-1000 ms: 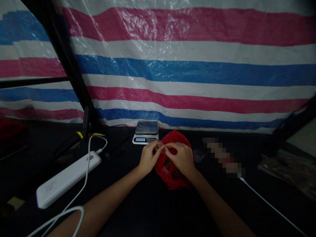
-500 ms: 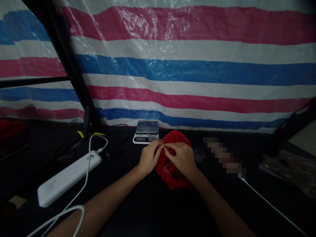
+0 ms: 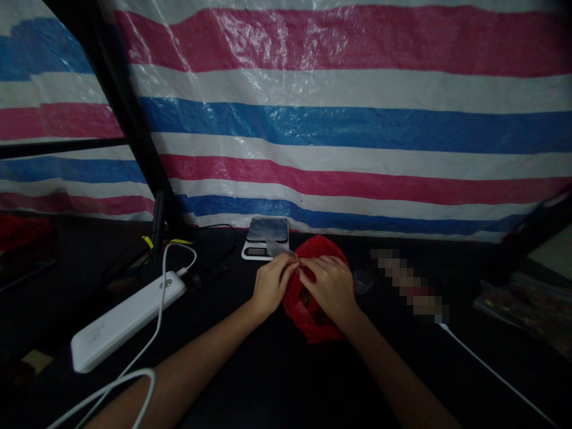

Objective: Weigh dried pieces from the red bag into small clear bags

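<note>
Facing red, white and blue striped sheeting (image 3: 322,128) across a dark tabletop (image 3: 268,375). From far left, see something red (image 3: 22,232) in shadow, then a slanted white power bank (image 3: 127,322) with a white cable (image 3: 154,382) plugged in. Toward the back, come to a small dark-plated scale (image 3: 261,229). Just in front of it, pinch a piece of translucent film (image 3: 280,249) between closed fingertips of left hand (image 3: 269,285) and right hand (image 3: 333,281), meeting at its edge. Beneath the right hand, see a rumpled red plastic bag (image 3: 308,325), open-mouthed, with dark brown lumps (image 3: 305,296) inside. Beside that, find a small clear cup (image 3: 363,281); farther right, a pixelated patch (image 3: 409,283), a white lead (image 3: 447,329) and a filled clear bag (image 3: 527,310)
</note>
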The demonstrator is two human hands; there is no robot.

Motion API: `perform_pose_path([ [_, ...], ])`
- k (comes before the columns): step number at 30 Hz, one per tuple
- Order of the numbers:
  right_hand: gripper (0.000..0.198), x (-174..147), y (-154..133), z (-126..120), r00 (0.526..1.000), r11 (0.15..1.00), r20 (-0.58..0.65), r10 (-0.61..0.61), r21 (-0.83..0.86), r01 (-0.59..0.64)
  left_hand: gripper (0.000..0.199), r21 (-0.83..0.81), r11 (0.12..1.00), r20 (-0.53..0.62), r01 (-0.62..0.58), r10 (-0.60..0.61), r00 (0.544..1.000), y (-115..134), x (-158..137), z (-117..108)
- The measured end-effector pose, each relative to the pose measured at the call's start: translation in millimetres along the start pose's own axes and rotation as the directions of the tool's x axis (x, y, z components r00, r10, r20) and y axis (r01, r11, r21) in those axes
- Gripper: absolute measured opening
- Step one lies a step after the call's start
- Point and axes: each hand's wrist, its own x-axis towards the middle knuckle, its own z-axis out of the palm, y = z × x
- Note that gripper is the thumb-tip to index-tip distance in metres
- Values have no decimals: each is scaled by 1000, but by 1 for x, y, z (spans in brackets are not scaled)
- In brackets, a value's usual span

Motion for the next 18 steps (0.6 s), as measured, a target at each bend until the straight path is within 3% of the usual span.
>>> perform_pose_path([
  [11,12,0,1,-2,1000,1000,21,20,7,-20,14,22,1000,44,-11,10,999,0,-1,1],
  [18,10,1,-2,-1,997,996,-14,73,46,-72,15,394,916,88,-75,43,995,1,-3,5],
])
